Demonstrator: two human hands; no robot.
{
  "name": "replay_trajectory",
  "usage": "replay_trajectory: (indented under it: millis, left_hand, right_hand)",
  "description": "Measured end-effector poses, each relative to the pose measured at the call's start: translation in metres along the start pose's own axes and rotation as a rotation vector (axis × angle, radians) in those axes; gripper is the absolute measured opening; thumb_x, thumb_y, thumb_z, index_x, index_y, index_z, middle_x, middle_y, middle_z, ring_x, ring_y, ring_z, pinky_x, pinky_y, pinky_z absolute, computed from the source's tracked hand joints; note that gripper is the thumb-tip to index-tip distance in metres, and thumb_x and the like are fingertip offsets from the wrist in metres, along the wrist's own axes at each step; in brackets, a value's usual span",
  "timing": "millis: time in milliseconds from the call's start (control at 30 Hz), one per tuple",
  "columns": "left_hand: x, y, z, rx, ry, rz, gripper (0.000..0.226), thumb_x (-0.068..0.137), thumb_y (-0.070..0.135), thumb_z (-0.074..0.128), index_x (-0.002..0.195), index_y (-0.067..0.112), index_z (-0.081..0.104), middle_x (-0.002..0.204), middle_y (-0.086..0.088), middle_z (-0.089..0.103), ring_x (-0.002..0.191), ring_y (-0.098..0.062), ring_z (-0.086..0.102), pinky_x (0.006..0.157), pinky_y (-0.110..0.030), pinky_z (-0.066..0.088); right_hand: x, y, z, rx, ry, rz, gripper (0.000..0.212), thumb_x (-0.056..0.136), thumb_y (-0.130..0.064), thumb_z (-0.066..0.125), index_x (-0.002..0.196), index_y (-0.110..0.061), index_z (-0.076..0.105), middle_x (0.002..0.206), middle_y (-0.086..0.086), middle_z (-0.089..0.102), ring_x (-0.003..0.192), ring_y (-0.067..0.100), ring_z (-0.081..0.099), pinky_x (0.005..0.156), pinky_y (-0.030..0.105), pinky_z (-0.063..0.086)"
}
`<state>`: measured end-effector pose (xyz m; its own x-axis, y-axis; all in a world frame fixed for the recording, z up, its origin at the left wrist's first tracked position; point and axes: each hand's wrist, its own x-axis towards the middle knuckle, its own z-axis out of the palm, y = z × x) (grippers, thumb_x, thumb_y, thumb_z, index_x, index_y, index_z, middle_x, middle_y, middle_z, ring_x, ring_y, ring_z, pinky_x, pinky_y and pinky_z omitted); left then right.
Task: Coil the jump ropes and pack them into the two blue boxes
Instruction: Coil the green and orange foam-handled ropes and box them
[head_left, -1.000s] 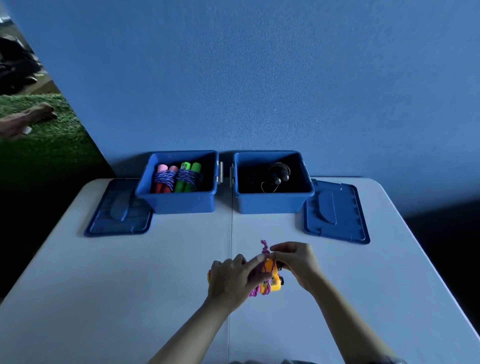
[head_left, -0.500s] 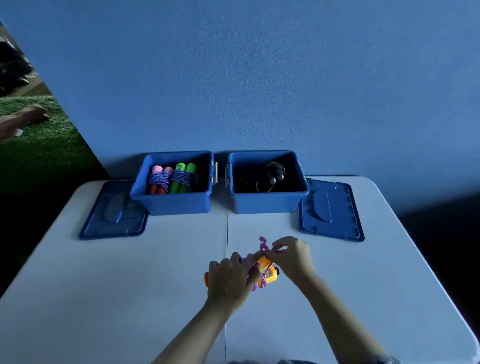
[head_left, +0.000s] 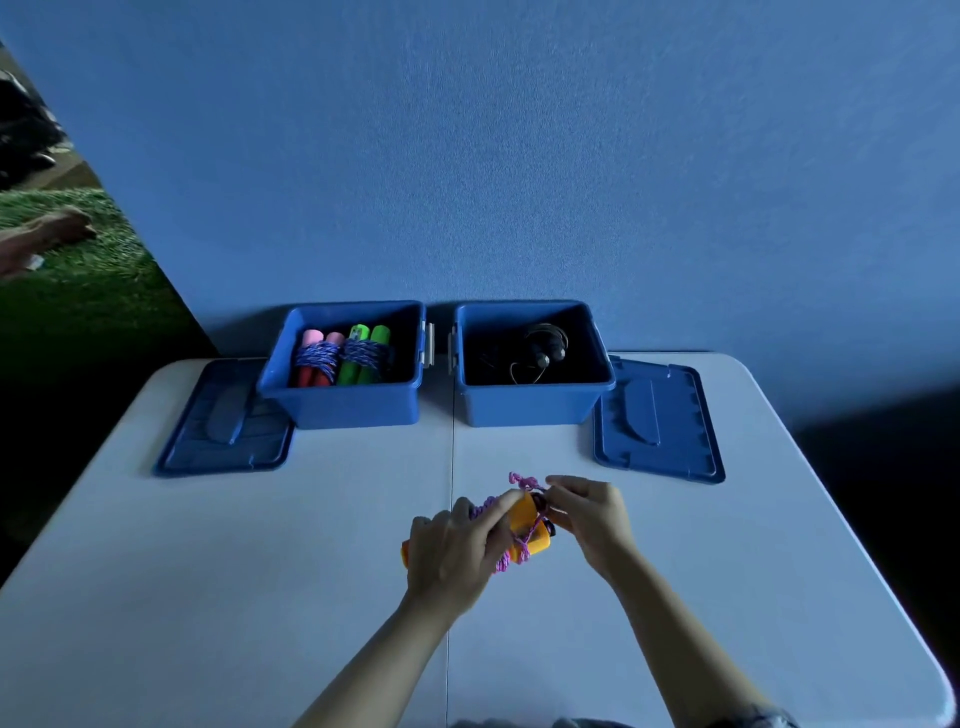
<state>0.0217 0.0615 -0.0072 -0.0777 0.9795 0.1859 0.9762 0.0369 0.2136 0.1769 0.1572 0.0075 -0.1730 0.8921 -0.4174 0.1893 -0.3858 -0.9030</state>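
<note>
An orange-handled jump rope (head_left: 531, 530) with a pink-purple cord wound around its handles sits just above the table's middle. My left hand (head_left: 457, 551) grips the handles from the left. My right hand (head_left: 589, 512) pinches the loose cord end at the handles' far tip. The left blue box (head_left: 340, 402) holds a pink-handled rope (head_left: 317, 356) and a green-handled rope (head_left: 363, 353), both bound with blue cord. The right blue box (head_left: 535, 405) holds a black coiled rope (head_left: 543, 348).
Two blue lids lie flat on the white table: one (head_left: 226, 421) left of the left box, the other (head_left: 657, 421) right of the right box. A blue wall stands right behind the boxes. A seam runs down the table's middle.
My hands and the orange rope stay in about the same place; my right hand has worked the pink cord end around the handle tips. The view has shifted slightly.
</note>
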Motion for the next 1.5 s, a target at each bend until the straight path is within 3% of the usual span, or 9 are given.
replay_trajectory:
  millis: [200,267,400,667,767,900,1200,1300,1500]
  left_hand:
    - [-0.001,-0.004,0.003,-0.046,-0.002,0.045,0.042,0.102,0.052,0.017,0.131,0.046,0.046,0.062,0.003,0.055,0.046,-0.016,0.053,0.051,-0.024,0.028]
    - [0.000,-0.006,0.002,-0.069,-0.004,0.062,0.040,0.102,0.050,0.019,0.132,0.045,0.046,0.061,0.002,0.053,0.045,-0.016,0.050,0.047,-0.023,0.029]
    - [0.002,-0.009,-0.001,-0.123,0.028,0.000,0.041,0.101,0.048,0.022,0.132,0.045,0.048,0.058,0.005,0.050,0.041,-0.012,0.042,0.046,-0.022,0.024]
    - [0.005,-0.006,-0.006,-0.216,0.060,-0.111,0.045,0.093,0.057,0.012,0.133,0.049,0.032,0.075,0.005,0.057,0.063,-0.015,0.059,0.057,-0.031,0.047]
    - [0.008,-0.003,-0.005,-0.264,0.053,-0.148,0.056,0.088,0.063,0.007,0.133,0.043,0.033,0.096,0.008,0.065,0.079,-0.013,0.063,0.068,-0.032,0.049]
    - [0.016,-0.002,-0.007,-0.305,0.054,-0.195,0.066,0.085,0.070,0.001,0.135,0.042,0.033,0.104,0.010,0.065,0.087,-0.013,0.064,0.073,-0.033,0.052]
    - [0.014,-0.005,-0.017,-0.347,-0.002,-0.128,0.064,0.088,0.059,0.005,0.133,0.030,0.039,0.102,0.005,0.064,0.081,-0.012,0.060,0.072,-0.030,0.047]
    - [0.012,-0.010,-0.019,-0.306,-0.032,-0.131,0.066,0.087,0.060,0.002,0.136,0.032,0.037,0.107,0.003,0.063,0.086,-0.015,0.061,0.074,-0.031,0.046]
    - [0.019,-0.011,-0.022,-0.816,-0.113,-0.391,0.034,0.101,0.050,0.024,0.131,0.041,0.037,0.107,0.001,0.067,0.093,-0.021,0.065,0.079,-0.042,0.053]
  right_hand:
    - [0.002,0.008,0.006,0.056,-0.017,0.041,0.049,0.074,-0.005,0.061,0.099,0.029,0.036,0.073,0.044,0.046,0.079,0.021,0.042,0.088,0.059,0.046]
    - [0.002,0.006,0.005,0.069,-0.059,0.056,0.050,0.070,-0.011,0.068,0.096,0.027,0.049,0.074,0.021,0.053,0.075,0.023,0.044,0.072,0.034,0.031]
    - [-0.004,-0.003,0.004,0.074,-0.059,0.015,0.006,0.082,0.001,0.067,0.086,0.000,0.071,0.089,0.023,0.069,0.079,0.029,0.063,0.082,0.044,0.054]
    - [-0.014,-0.012,0.012,-0.321,-0.029,-0.210,0.027,0.083,-0.003,0.056,0.075,-0.023,0.073,0.065,-0.013,0.068,0.055,0.000,0.059,0.054,0.011,0.045]
    - [-0.015,-0.013,0.014,-0.298,-0.038,-0.160,0.028,0.082,-0.009,0.053,0.056,-0.017,0.059,0.048,-0.008,0.047,0.050,0.009,0.040,0.049,0.017,0.032]
    - [-0.018,-0.020,0.015,-0.005,-0.108,-0.084,0.014,0.078,-0.009,0.059,0.069,-0.004,0.069,0.068,0.012,0.061,0.068,0.022,0.056,0.073,0.039,0.053]
    - [-0.025,-0.029,0.017,-0.220,-0.227,0.018,0.016,0.064,-0.022,0.066,0.066,-0.006,0.068,0.067,0.010,0.056,0.070,0.018,0.047,0.066,0.034,0.038]
    - [-0.031,-0.023,0.024,-0.281,-0.214,0.011,0.012,0.082,-0.020,0.063,0.090,-0.013,0.070,0.088,0.013,0.064,0.080,0.015,0.055,0.076,0.037,0.049]
    - [-0.050,-0.010,0.053,0.138,-0.161,-0.019,0.079,0.069,-0.021,0.083,0.132,-0.033,0.037,0.117,0.006,0.056,0.096,0.022,0.067,0.074,0.042,0.059]
